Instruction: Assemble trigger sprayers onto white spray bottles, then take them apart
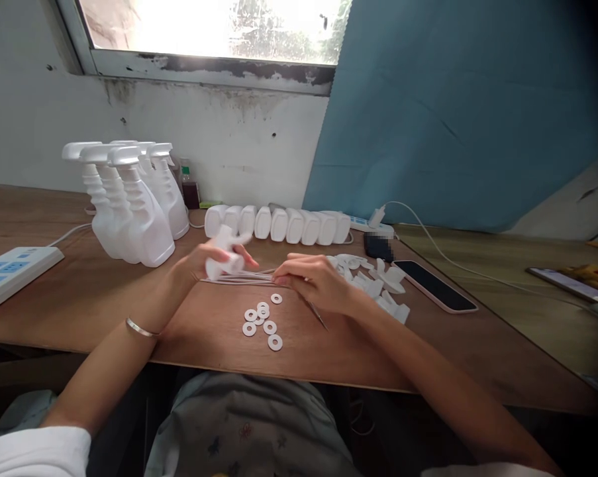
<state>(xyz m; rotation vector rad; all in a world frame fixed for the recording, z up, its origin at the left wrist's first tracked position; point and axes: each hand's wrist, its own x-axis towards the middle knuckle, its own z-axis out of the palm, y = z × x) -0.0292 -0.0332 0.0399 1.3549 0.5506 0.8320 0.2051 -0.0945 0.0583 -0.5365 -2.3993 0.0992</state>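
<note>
My left hand (206, 258) is closed around a white spray trigger head (224, 258), which is smeared by motion. Thin white tubes (239, 278) lie in a bundle on the table below it. At the right end of that bundle, my right hand (316, 281) has its fingers pinched together on a tube. A slim pointed metal tool, like tweezers (319, 317), sticks out from under this hand towards me; whether the palm grips it is hidden. Several flat white washers (263, 315) lie loose on the table in front of the hands.
White spray bottles (142, 218) with trigger heads stand at the left. A row of white bottles (279, 225) lies along the back, bases towards me. Loose white trigger parts (378, 281) are piled at the right, beside a phone (435, 286). A power strip (15, 271) is far left.
</note>
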